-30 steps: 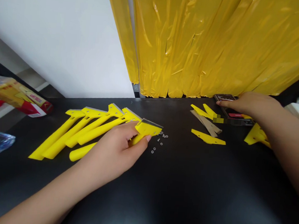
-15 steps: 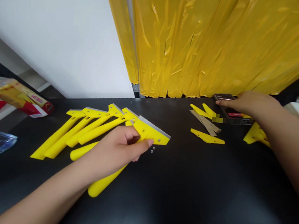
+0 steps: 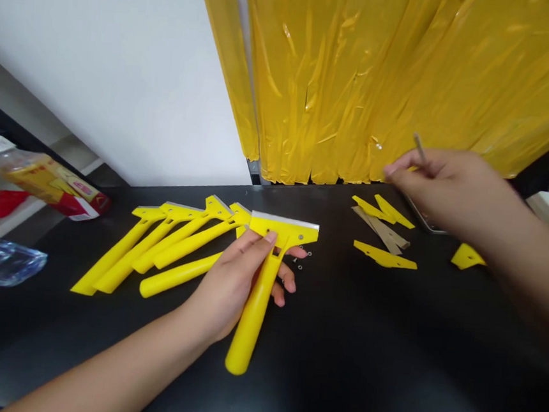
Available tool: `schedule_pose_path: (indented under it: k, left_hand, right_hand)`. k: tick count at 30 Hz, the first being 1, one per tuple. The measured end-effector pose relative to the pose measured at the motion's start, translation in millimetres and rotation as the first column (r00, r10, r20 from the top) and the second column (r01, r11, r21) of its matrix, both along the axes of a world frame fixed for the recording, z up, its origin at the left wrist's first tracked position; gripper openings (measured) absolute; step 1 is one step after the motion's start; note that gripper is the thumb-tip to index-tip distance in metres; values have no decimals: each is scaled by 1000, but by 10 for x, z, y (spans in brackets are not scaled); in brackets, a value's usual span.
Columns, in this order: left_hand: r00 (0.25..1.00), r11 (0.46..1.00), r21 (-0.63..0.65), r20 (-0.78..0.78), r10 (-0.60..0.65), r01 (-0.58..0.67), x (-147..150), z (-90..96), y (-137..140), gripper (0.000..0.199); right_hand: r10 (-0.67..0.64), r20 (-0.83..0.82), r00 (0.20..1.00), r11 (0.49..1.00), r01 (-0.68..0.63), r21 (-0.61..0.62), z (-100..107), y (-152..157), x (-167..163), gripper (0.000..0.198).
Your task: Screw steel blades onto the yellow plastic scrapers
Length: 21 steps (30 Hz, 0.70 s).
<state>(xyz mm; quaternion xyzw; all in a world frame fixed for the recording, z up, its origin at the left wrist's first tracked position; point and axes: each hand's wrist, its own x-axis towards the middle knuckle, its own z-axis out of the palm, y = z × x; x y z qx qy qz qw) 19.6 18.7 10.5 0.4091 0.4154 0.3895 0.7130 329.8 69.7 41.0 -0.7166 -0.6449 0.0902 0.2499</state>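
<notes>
My left hand [image 3: 237,273] is closed around a yellow scraper [image 3: 253,313], thumb pressed on its head and some fingers reaching past the handle. A metal blade edge runs along the scraper's top, and a screw sits at the head's right side. My right hand [image 3: 444,182], blurred, is raised over the back right of the table, closed on a screwdriver [image 3: 419,145]; its thin metal shaft points up and its handle is mostly hidden. Several small nuts and screws [image 3: 300,267] lie just beyond my left fingertips.
More yellow scrapers [image 3: 174,248] lie fanned out at left. Yellow clamp plates [image 3: 385,255] and brown strips [image 3: 382,228] are at right, near another scraper head [image 3: 467,256] and a dark flat device [image 3: 429,226]. A bottle [image 3: 51,177] and clear plastic [image 3: 5,262] stand left; yellow sheeting [image 3: 362,79] hangs behind.
My right hand has lifted off the dark device with the screwdriver in it. The scraper in my left hand has turned, its head now nearly level and its handle pointing down toward me.
</notes>
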Motion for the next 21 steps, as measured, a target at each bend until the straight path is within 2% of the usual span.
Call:
schedule_pose_path:
  k: [3, 5, 7, 10, 15, 18, 21]
  left_hand:
    - [998, 998, -3, 29, 63, -63, 18, -54, 4, 19]
    - [995, 995, -5, 21, 100, -100, 17, -64, 15, 19]
    - [992, 992, -5, 32, 124, -124, 14, -57, 28, 19]
    - [986, 988, -9, 65, 153, -152, 10, -44, 41, 18]
    - [980, 984, -8, 89, 179, -179, 20, -30, 27, 18]
    - [982, 986, 20, 90, 164, -166, 29, -15, 4, 14]
    - [986, 988, 34, 72, 150, -153, 24, 1, -20, 13]
  right_hand:
    - [281, -20, 959, 959, -282, -40, -228, -245, -415, 22]
    - [461, -7, 887, 887, -461, 14, -468, -369, -586, 33]
    - [556, 22, 831, 829, -556, 56, -686, -437, -661, 36]
    - [598, 34, 800, 797, -599, 74, -872, -438, -658, 29]
    - [642, 0, 766, 766, -642, 45, -903, -367, -649, 24]
    - [641, -62, 765, 768, -640, 27, -868, -367, -678, 18]
    - [594, -183, 783, 798, -602, 14, -821, -377, -685, 9]
